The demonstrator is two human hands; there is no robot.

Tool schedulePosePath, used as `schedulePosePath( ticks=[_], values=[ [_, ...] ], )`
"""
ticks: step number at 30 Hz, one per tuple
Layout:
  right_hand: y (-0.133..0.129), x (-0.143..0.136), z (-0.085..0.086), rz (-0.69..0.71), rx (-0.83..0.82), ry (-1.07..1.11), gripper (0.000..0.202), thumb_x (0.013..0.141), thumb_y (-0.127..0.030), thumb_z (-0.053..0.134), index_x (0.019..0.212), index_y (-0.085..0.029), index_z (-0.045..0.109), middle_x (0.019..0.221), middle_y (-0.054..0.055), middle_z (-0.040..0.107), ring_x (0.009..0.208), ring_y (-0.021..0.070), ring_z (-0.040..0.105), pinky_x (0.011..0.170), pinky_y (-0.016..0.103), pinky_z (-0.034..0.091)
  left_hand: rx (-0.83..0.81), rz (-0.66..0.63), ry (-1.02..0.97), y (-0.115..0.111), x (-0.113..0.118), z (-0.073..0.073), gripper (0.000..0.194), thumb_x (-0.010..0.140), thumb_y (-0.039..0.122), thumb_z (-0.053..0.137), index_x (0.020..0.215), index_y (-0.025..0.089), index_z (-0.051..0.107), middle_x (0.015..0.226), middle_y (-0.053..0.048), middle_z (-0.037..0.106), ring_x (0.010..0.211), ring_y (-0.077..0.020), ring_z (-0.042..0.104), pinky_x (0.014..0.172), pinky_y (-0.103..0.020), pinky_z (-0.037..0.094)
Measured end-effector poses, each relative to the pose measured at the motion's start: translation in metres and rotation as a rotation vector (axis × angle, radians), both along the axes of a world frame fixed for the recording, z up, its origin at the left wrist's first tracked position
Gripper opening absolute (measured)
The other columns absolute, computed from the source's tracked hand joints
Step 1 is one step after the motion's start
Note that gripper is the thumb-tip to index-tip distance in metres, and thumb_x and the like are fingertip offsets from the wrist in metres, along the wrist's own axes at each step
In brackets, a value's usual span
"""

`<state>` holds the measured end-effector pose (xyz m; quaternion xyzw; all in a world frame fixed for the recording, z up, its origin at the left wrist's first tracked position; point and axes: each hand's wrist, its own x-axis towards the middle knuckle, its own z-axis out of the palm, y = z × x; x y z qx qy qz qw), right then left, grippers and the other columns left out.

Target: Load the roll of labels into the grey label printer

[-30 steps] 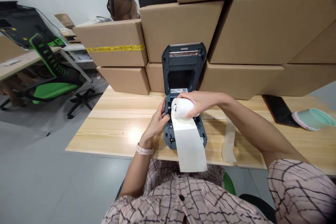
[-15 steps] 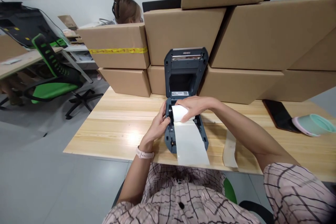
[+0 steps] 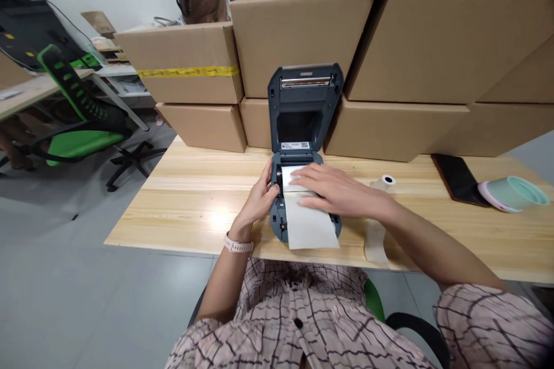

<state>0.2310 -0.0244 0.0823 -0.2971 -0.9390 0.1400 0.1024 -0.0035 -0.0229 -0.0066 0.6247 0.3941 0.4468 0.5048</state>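
A dark grey label printer (image 3: pixel 305 105) stands on the wooden table with its lid raised. Inside it sits a white label roll (image 3: pixel 289 180), whose loose strip (image 3: pixel 309 228) runs out over the printer's front toward me. My left hand (image 3: pixel 260 196) grips the printer's left side, thumb on the inner edge, and its other fingers are partly hidden. Over the roll and strip lies my right hand (image 3: pixel 335 189), fingers stretched out and a little spread. Its fingertips are at the roll; whether they press on it I cannot tell.
Stacked cardboard boxes (image 3: pixel 298 46) wall off the table's back edge. On the right are a small paper roll (image 3: pixel 386 181) with a trailing strip, a phone (image 3: pixel 459 180) and a mint-green cup (image 3: pixel 515 193) lying tipped. Another person's head (image 3: pixel 201 0) shows behind the boxes.
My right hand has opened out of its curl around the roll and shifted right and nearer me, uncovering the small paper roll. The loose strip's end sits less far forward. My left hand stays put.
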Motion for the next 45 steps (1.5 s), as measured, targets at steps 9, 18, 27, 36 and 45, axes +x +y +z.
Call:
schedulePosePath(
  ticks=[9, 18, 27, 36, 45],
  values=[
    [-0.064, 0.011, -0.028, -0.060, -0.053, 0.041, 0.052, 0.103, -0.050, 0.050, 0.152, -0.036, 0.049, 0.163, 0.004, 0.044, 0.147, 0.0272, 0.046, 0.118, 0.053, 0.044, -0.002, 0.022, -0.055, 0.000, 0.003, 0.001, 0.074, 0.093, 0.028, 0.058, 0.161, 0.026, 0.030, 0.169, -0.009, 0.034, 0.155, -0.0265, 0.034, 0.129, -0.048, 0.026],
    [-0.072, 0.008, -0.044, -0.061, 0.079, 0.068, 0.058, 0.103, -0.052, 0.050, 0.154, -0.024, 0.047, 0.164, 0.011, 0.040, 0.153, 0.0317, 0.037, 0.123, 0.062, 0.033, -0.015, 0.084, -0.032, -0.004, 0.004, 0.006, 0.072, 0.090, 0.029, 0.062, 0.157, 0.020, 0.037, 0.166, -0.013, 0.038, 0.150, -0.0284, 0.042, 0.126, -0.047, 0.030],
    [-0.075, 0.009, -0.048, -0.081, 0.144, 0.045, 0.056, 0.103, -0.052, 0.049, 0.152, -0.027, 0.047, 0.163, 0.009, 0.044, 0.146, 0.0317, 0.046, 0.121, 0.064, 0.033, 0.003, 0.086, -0.038, -0.002, 0.005, 0.006, 0.070, 0.091, 0.031, 0.063, 0.157, 0.021, 0.040, 0.165, -0.013, 0.040, 0.150, -0.0284, 0.043, 0.125, -0.046, 0.032],
    [-0.090, 0.009, -0.050, -0.086, 0.204, 0.001, 0.080, 0.092, -0.061, 0.062, 0.159, -0.024, 0.037, 0.168, 0.014, 0.030, 0.158, 0.0319, 0.025, 0.126, 0.060, 0.028, 0.404, 0.265, 0.440, -0.053, 0.009, 0.023, 0.050, 0.099, 0.028, 0.056, 0.149, 0.028, 0.051, 0.166, -0.009, 0.039, 0.157, -0.0291, 0.031, 0.127, -0.056, 0.028],
    [-0.078, 0.040, -0.014, -0.026, 0.096, 0.244, 0.060, 0.091, -0.063, 0.063, 0.141, -0.032, 0.060, 0.143, 0.004, 0.066, 0.134, 0.0273, 0.061, 0.116, 0.054, 0.048, 0.607, -0.017, 0.698, -0.080, 0.016, 0.022, 0.046, 0.101, 0.031, 0.056, 0.147, 0.028, 0.054, 0.149, -0.008, 0.061, 0.146, -0.0281, 0.049, 0.128, -0.064, 0.016]
  ],
)
